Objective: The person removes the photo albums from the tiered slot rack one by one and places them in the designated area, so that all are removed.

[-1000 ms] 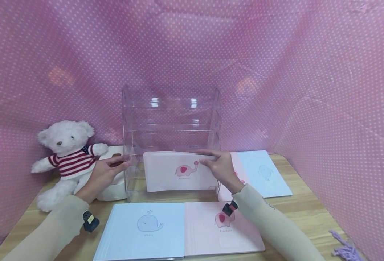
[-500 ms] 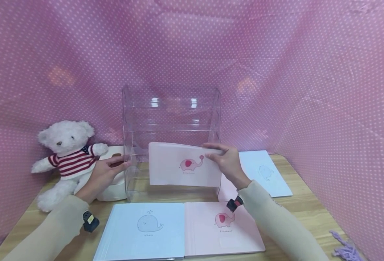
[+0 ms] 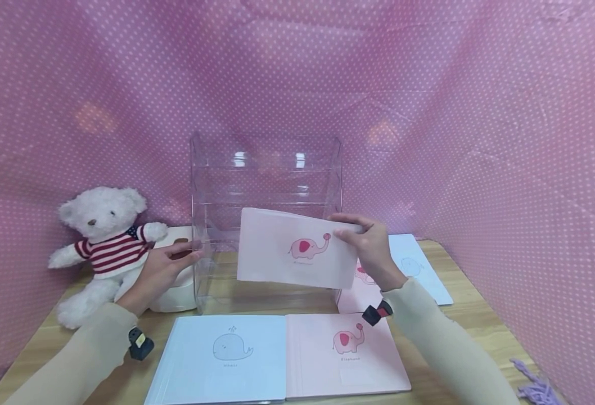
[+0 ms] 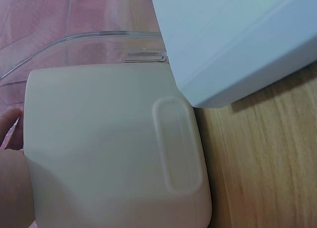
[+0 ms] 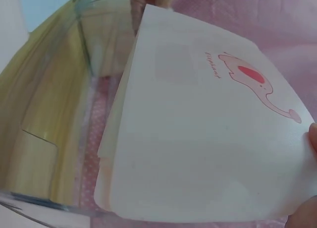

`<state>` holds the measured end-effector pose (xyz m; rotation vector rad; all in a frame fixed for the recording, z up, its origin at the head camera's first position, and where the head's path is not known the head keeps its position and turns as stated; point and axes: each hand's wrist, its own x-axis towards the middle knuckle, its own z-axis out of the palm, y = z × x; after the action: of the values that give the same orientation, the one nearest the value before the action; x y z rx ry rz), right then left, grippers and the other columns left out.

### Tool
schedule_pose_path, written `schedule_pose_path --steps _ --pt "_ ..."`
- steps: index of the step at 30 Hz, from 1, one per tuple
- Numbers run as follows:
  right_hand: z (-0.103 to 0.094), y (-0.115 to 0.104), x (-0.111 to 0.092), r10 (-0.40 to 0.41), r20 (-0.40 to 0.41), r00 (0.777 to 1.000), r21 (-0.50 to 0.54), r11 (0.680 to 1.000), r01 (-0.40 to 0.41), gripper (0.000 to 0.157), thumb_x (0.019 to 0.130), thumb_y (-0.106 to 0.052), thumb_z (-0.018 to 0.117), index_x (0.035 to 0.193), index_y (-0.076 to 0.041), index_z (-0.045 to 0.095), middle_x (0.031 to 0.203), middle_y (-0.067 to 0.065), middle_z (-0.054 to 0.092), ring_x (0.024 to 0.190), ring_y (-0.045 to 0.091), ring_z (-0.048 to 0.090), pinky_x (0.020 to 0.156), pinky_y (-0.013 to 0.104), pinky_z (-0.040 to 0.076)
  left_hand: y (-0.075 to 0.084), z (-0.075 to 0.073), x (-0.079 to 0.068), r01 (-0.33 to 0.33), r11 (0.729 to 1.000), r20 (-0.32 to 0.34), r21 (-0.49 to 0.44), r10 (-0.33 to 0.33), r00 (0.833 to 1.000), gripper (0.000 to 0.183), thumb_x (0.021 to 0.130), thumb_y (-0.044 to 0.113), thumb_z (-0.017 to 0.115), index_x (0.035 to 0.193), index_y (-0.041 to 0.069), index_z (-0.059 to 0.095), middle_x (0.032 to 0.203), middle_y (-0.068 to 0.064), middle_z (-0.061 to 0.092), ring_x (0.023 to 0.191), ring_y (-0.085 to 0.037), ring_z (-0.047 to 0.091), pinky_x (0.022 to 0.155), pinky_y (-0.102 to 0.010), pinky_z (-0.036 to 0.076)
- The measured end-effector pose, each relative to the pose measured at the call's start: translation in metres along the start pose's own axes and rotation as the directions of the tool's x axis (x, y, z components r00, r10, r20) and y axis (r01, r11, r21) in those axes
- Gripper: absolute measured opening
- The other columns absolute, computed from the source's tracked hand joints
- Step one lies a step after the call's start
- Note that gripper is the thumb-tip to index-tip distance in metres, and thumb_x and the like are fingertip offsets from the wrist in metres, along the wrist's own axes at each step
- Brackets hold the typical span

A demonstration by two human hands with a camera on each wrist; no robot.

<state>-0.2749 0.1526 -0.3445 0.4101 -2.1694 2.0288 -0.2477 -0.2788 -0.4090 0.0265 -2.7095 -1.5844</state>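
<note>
My right hand (image 3: pixel 370 244) pinches the right upper corner of a pale pink elephant booklet (image 3: pixel 272 253), thumb on its front. The booklet is held up, tilted, before the lower part of a clear plastic rack (image 3: pixel 267 197). In the right wrist view, layered edges show along one side of the booklet (image 5: pixel 183 139). My left hand (image 3: pixel 161 275) grips the rack's left side panel, thumb and fingers around its edge; in the left wrist view only part of this hand (image 4: pixel 15 183) shows, beside a cream box (image 4: pixel 104 143).
A blue whale booklet (image 3: pixel 226 382) and a pink elephant booklet (image 3: pixel 323 371) lie in front of the rack. More pink (image 3: pixel 355 295) and blue (image 3: pixel 404 247) booklets lie to its right. A white teddy bear (image 3: pixel 105 214) sits at left. Purple yarn (image 3: pixel 537 388) lies at right.
My right hand has lifted the pink elephant booklet up and to the right, out from low in the rack, tilting it. The left hand has stayed on the rack.
</note>
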Motion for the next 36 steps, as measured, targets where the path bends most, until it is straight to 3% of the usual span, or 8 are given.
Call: schedule_pose_path --steps 5,9,16,24,26,30,33,36 --pt "-0.013 -0.009 0.000 -0.023 -0.023 0.999 0.061 0.998 0.025 0.028 0.083 0.004 0.074 0.107 -0.010 0.079 0.096 -0.012 0.079 0.084 0.013 0.077 0.073 0.033 0.064 0.000 0.000 0.000 0.003 1.000 0.004 -0.004 -0.003 1.000 0.068 0.095 0.052 0.066 0.147 0.010 0.054 0.154 -0.014 0.051 0.149 -0.035 0.038 0.116 -0.052 0.040" --pt "-0.023 -0.016 -0.002 -0.077 -0.040 0.996 0.098 0.992 0.081 0.033 0.082 0.009 0.072 0.097 -0.020 0.080 0.096 -0.012 0.079 0.085 0.012 0.078 0.073 0.031 0.064 0.000 0.000 0.000 0.000 1.000 0.001 -0.005 0.000 1.000 0.068 0.095 0.053 0.066 0.147 0.010 0.054 0.154 -0.014 0.051 0.149 -0.035 0.038 0.117 -0.052 0.040" --pt "-0.043 -0.022 -0.006 -0.105 -0.073 0.992 0.140 0.984 0.114 0.030 0.084 0.011 0.072 0.099 -0.014 0.079 0.099 -0.005 0.080 0.085 0.013 0.078 0.074 0.030 0.064 0.000 0.000 0.000 0.002 1.000 0.002 0.000 -0.002 1.000 0.068 0.095 0.052 0.066 0.147 0.010 0.054 0.154 -0.013 0.051 0.149 -0.034 0.038 0.116 -0.050 0.041" --pt "-0.065 -0.029 -0.011 -0.122 -0.107 0.987 0.157 0.978 0.138 0.030 0.084 0.013 0.071 0.099 -0.011 0.080 0.099 -0.001 0.081 0.085 0.013 0.078 0.074 0.027 0.063 0.001 -0.001 0.001 -0.006 1.000 -0.003 0.008 0.006 1.000 0.065 0.095 0.051 0.067 0.145 0.011 0.056 0.151 -0.011 0.055 0.147 -0.031 0.042 0.104 -0.021 0.047" --pt "-0.070 -0.031 -0.013 -0.115 -0.114 0.987 0.173 0.976 0.134 0.031 0.084 0.014 0.070 0.098 -0.011 0.080 0.098 -0.002 0.081 0.085 0.013 0.078 0.074 0.026 0.063 0.001 -0.001 0.001 -0.008 1.000 -0.003 0.006 0.008 1.000 0.066 0.094 0.052 0.067 0.145 0.010 0.057 0.151 -0.012 0.054 0.147 -0.031 0.041 0.107 -0.025 0.047" --pt "-0.083 -0.031 -0.016 -0.121 -0.141 0.983 0.188 0.971 0.147 0.031 0.084 0.017 0.069 0.099 -0.008 0.080 0.096 -0.002 0.081 0.093 0.013 0.076 0.076 0.025 0.063 0.002 -0.001 0.000 -0.001 1.000 -0.004 0.004 0.001 1.000 0.071 0.092 0.056 0.067 0.145 0.010 0.056 0.153 -0.013 0.053 0.149 -0.034 0.039 0.115 -0.047 0.042" --pt "-0.094 -0.029 -0.020 -0.132 -0.155 0.979 0.199 0.967 0.162 0.031 0.083 0.018 0.069 0.101 -0.005 0.080 0.097 -0.002 0.081 0.103 0.012 0.074 0.079 0.025 0.062 0.001 -0.001 0.000 0.003 1.000 -0.002 0.009 -0.003 1.000 0.071 0.093 0.056 0.067 0.145 0.010 0.056 0.153 -0.014 0.052 0.149 -0.034 0.039 0.115 -0.046 0.042" --pt "-0.106 -0.027 -0.024 -0.124 -0.148 0.981 0.234 0.960 0.157 0.033 0.083 0.020 0.067 0.103 -0.003 0.079 0.099 0.000 0.081 0.102 0.013 0.075 0.080 0.026 0.062 0.002 -0.001 0.000 0.003 1.000 -0.002 0.018 -0.003 1.000 0.070 0.093 0.055 0.067 0.145 0.010 0.056 0.152 -0.013 0.053 0.147 -0.033 0.041 0.112 -0.041 0.044"
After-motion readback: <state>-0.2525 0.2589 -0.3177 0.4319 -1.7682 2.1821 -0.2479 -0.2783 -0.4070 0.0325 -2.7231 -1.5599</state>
